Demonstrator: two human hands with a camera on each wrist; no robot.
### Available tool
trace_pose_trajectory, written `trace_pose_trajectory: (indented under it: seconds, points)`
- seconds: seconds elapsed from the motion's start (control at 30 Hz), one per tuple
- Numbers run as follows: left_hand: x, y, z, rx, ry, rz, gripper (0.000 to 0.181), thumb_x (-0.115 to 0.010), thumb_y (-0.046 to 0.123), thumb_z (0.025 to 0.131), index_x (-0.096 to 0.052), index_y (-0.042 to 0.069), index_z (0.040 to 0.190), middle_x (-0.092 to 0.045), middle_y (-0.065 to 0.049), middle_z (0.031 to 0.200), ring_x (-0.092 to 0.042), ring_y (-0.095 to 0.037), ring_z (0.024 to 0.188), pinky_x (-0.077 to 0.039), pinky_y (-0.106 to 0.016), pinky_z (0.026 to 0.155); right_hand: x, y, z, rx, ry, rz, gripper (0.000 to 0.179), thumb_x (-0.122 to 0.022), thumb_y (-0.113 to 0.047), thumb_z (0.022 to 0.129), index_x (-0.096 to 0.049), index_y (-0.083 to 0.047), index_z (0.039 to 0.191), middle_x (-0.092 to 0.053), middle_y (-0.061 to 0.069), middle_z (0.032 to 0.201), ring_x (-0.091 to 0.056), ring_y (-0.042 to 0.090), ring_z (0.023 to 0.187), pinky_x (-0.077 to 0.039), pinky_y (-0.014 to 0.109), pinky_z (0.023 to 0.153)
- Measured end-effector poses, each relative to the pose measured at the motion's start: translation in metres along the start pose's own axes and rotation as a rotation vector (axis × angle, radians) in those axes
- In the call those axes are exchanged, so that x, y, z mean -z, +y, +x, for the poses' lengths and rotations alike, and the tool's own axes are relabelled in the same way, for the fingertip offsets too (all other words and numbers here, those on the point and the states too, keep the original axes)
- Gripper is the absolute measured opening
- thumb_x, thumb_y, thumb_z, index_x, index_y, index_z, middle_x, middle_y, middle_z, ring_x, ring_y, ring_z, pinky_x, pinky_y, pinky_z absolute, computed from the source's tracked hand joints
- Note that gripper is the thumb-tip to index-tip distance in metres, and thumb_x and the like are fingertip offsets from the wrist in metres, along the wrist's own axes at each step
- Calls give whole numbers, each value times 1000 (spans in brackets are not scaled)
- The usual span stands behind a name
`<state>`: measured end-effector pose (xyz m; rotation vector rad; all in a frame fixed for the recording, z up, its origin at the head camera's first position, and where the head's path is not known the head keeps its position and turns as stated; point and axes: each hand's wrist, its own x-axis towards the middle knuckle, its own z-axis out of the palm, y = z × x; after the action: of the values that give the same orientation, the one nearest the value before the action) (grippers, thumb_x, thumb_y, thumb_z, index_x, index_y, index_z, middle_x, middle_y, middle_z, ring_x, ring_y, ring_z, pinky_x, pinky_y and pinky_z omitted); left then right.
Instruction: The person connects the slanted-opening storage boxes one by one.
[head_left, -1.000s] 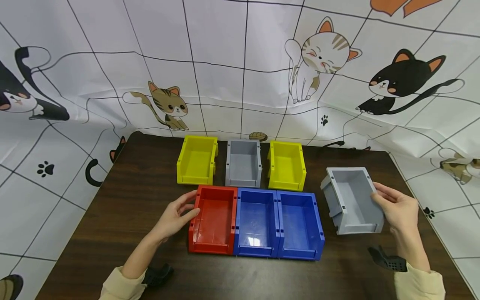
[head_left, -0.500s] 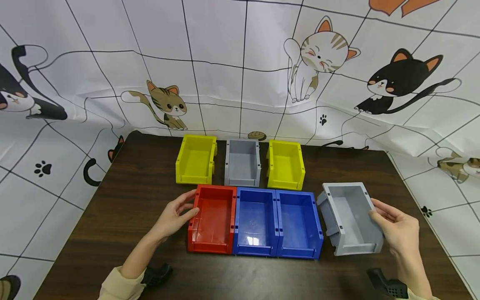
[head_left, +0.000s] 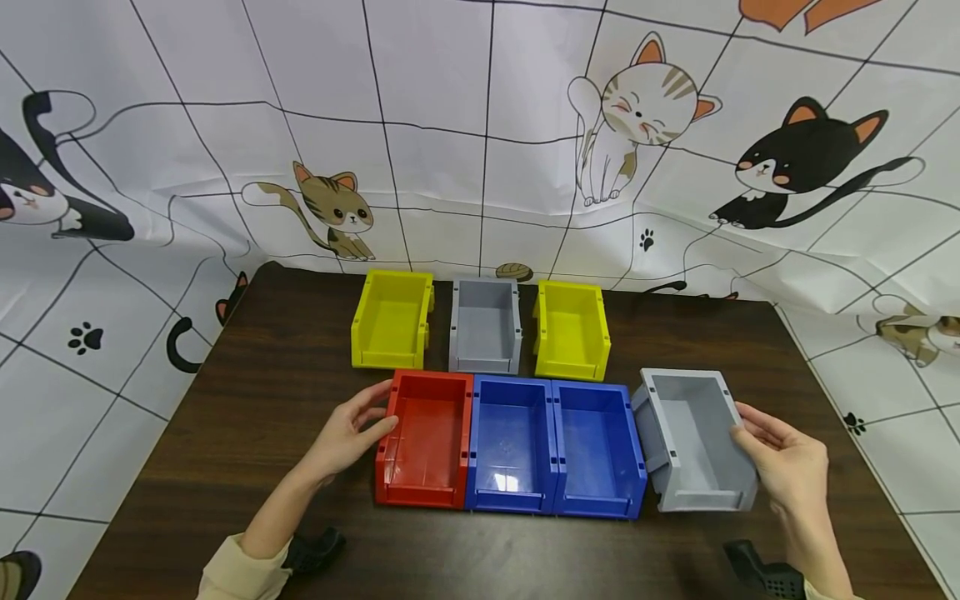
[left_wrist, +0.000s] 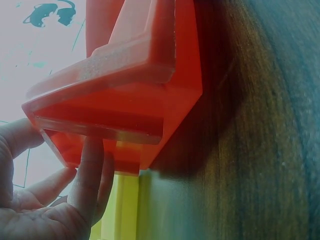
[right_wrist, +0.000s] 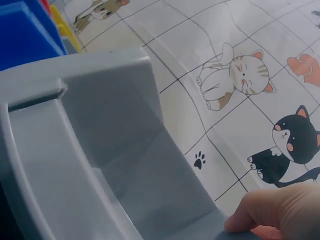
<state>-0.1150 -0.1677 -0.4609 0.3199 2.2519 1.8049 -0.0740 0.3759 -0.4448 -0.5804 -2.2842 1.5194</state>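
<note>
L hand (head_left: 348, 437): fingers part-curled, thumb at near-side rim of 1 red stacking bin (head_left: 431, 437), other fingertips on its outer wall, a loose pinch. R hand (head_left: 795, 462): thumb over side wall, fingers outside, pinching 1 held gray bin (head_left: 697, 433); it's just L of those fingers, can't tell if it touches the blue row. Betw. the 2 hands: 2 blue bins (head_left: 512, 433) (head_left: 598, 446), side by side, the first against red. Beyond the fingers, back row: 2 yellow bins (head_left: 393, 321) (head_left: 573, 325) w/ 1 rear gray bin (head_left: 485, 321) betw. Total 7 bins. Under all, dk brown woodgrain table (head_left: 262, 417); past it, white sheet (head_left: 435, 67) w/ grid lines, cartoon cats. Vs. 1 s ago: R hand & held gray bin closer to person & blue row; L hand, other 6 bins approx. same.
</note>
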Motion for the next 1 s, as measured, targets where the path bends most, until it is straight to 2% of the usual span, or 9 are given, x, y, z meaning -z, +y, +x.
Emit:
trace_pose_trajectory:
  seconds: [0.1, 0.2, 0.33, 0.57, 0.7, 0.8, 0.9, 0.97, 1.0]
  points:
    - [0, 0, -1, -2, 2, 3, 58, -62, 9, 90, -34, -4, 140, -38, -26, 140, -50, -40, 112, -52, -27, 82, -4, -19, -11, 17, 12, -15, 29, -75, -3, 77, -72, -5, 106, -67, -16, 69, -64, -2, 62, -50, 15, 51]
    - [1, 1, -2, -3, 5, 6, 59, -62, 10, 91, -35, -4, 140, -38, -26, 140, -50, -40, 112, -51, -27, 83, -7, -34, -21, 83, 20, -114, 31, -73, -1, 78, -69, 2, 108, -64, -24, 68, -62, -6, 62, -49, 12, 51]
    - [1, 1, -2, -2, 9, 15, 59, -62, 10, 91, -35, -3, 140, -38, -26, 141, -50, -40, 112, -51, -28, 84, -10, -47, -30, 126, 16, -227, 34, -70, 1, 78, -64, 11, 111, -55, -36, 66, -58, -12, 61, -47, 9, 51]
    - [1, 0, -1, -3, 14, 28, 58, -62, 10, 90, -35, -3, 140, -39, -26, 140, -51, -39, 112, -51, -29, 84, -8, -59, -30, 115, -12, -312, 34, -70, -1, 78, -65, 8, 110, -53, -37, 64, -55, -14, 58, -45, 9, 49]
    - [0, 0, -1, 1, 13, 29, 58, -62, 11, 91, -35, -3, 140, -38, -26, 141, -51, -39, 112, -51, -29, 84, -6, -66, -25, 162, -32, -414, 32, -70, -4, 78, -68, 4, 109, -61, -25, 66, -52, -17, 56, -44, 10, 47]
    - [0, 1, -2, 2, 13, 29, 59, -62, 11, 91, -34, -4, 140, -38, -26, 141, -50, -39, 112, -51, -29, 84, -5, -69, -25, 207, -48, -474, 32, -70, -4, 77, -68, 5, 108, -71, 0, 72, -49, -20, 55, -42, 10, 46]
    - [0, 0, -1, 1, 13, 26, 59, -62, 11, 91, -35, -4, 140, -38, -26, 141, -50, -39, 112, -51, -29, 84, -6, -67, -25, 242, -57, -502, 31, -69, -2, 77, -68, 7, 107, -70, 20, 81, -46, -22, 55, -40, 9, 45]
    - [0, 0, -1, 1, 13, 26, 59, -62, 11, 91, -35, -4, 140, -38, -26, 141, -50, -39, 112, -51, -29, 84, -6, -59, -24, 255, -59, -493, 31, -69, -2, 77, -67, 7, 107, -69, 25, 84, -46, -22, 55, -40, 9, 45]
    - [0, 0, -1, 1, 14, 27, 59, -62, 11, 91, -35, -4, 140, -38, -26, 141, -50, -39, 112, -51, -29, 84, -4, -49, -21, 268, -58, -479, 31, -69, -4, 78, -69, 0, 109, -71, 17, 82, -48, -22, 56, -41, 9, 45]
